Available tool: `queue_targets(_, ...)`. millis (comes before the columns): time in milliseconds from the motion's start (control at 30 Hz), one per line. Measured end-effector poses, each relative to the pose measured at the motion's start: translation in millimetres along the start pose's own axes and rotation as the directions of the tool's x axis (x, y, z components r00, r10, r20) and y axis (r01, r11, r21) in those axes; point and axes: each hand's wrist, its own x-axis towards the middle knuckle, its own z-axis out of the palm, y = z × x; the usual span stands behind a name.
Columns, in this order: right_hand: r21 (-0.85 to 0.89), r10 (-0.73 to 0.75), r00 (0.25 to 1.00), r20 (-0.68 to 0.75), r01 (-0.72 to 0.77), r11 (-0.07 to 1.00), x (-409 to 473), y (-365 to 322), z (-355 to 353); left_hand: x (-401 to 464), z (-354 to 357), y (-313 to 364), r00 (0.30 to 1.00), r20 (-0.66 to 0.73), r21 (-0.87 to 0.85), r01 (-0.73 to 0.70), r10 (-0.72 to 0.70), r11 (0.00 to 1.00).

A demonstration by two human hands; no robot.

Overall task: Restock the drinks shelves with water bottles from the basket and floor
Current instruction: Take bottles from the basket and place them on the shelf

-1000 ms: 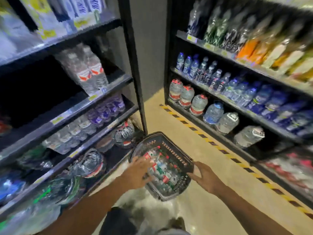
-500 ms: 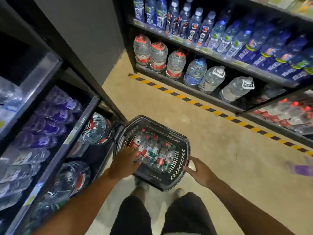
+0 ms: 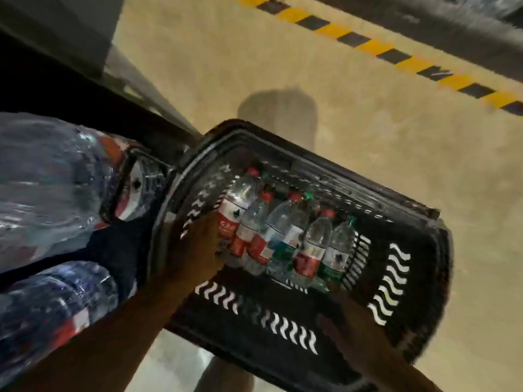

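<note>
Left hand (image 3: 198, 250) is inside the basket (image 3: 396, 281), its fingers hidden against the red-label water bottles (image 3: 271, 236): grip unclear. Right hand (image 3: 348, 335) braces near wall, fingers flat. Should clamp one bottle's body, lift clear.

A shop aisle, by what shows. A black plastic shopping basket (image 3: 396, 278) with wavy slots cut in its walls stands on a tan floor (image 3: 254, 66), and small water bottles (image 3: 283, 236) with red and green caps and printed labels lie packed side by side inside it. At the left, large clear water jugs (image 3: 48, 179) lie on a low dark shelf (image 3: 127, 250) whose edge meets the basket. A yellow and black hazard stripe (image 3: 368, 46) runs across the floor along the base of a second dark unit (image 3: 452, 29) at upper right.
</note>
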Motion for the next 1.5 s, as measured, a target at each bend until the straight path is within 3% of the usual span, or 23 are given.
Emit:
queue_targets(67,0.010,-0.043,0.999,0.029,0.043,0.999,31.3,10.7,14.9,31.1,23.0,-4.1,0.998,-0.026,-0.079,0.048,-0.051,0.996)
queue_targets(167,0.187,-0.053,0.999,0.004,0.051,0.981,67.1,18.4,24.3,59.5,51.4,-3.4,0.988,-0.071,-0.161,0.124,-0.137,0.979)
queue_targets(300,0.240,-0.054,0.999,-0.006,0.054,0.969,97.0,11.0,24.9,68.0,59.0,-7.4,0.976,-0.118,-0.176,0.159,-0.181,0.971)
queue_targets(433,0.294,-0.021,1.000,0.004,0.019,0.956,104.3,-17.0,23.1,53.8,42.5,-5.0,0.979,-0.053,-0.332,0.169,-0.197,0.928)
queue_targets(533,0.456,0.021,0.999,-0.025,-0.007,0.890,104.2,-55.6,26.4,27.5,26.3,-0.3,0.977,-0.022,-0.450,0.180,-0.212,0.875)
queue_targets(700,0.634,0.189,0.965,-0.184,-0.030,0.773,126.3,-118.8,55.7,2.0,15.1,-2.5,0.979,0.026,-0.563,0.183,-0.204,0.806)
queue_targets(833,0.590,0.416,0.853,-0.315,-0.166,0.790,144.7,-139.1,78.5,5.9,21.1,-10.6,0.986,-0.013,-0.550,0.133,-0.168,0.825)
queue_targets(967,0.555,0.352,0.837,-0.419,-0.072,0.829,142.7,-122.2,91.0,10.0,29.1,-14.7,0.985,-0.018,-0.551,0.132,-0.170,0.824)
queue_targets(1100,0.745,0.233,0.954,-0.187,-0.017,0.667,134.5,-97.7,66.1,3.4,30.0,-12.4,0.982,-0.019,-0.578,0.141,-0.186,0.804)
queue_targets(1200,0.765,0.091,0.996,0.003,-0.061,0.641,110.5,-89.5,35.7,-12.5,27.6,-11.2,0.982,0.009,-0.633,0.151,-0.187,0.759)
queue_targets(1367,0.791,-0.076,0.976,0.206,-0.120,0.600,32.9,-105.2,-18.3,-60.8,-1.2,4.6,0.976,-0.009,-0.722,0.145,-0.219,0.677)
queue_targets(1500,0.799,-0.173,0.946,0.274,-0.124,0.588,-46.7,-143.9,-67.1,-127.8,-55.3,28.3,0.979,-0.037,-0.826,0.083,-0.200,0.558)
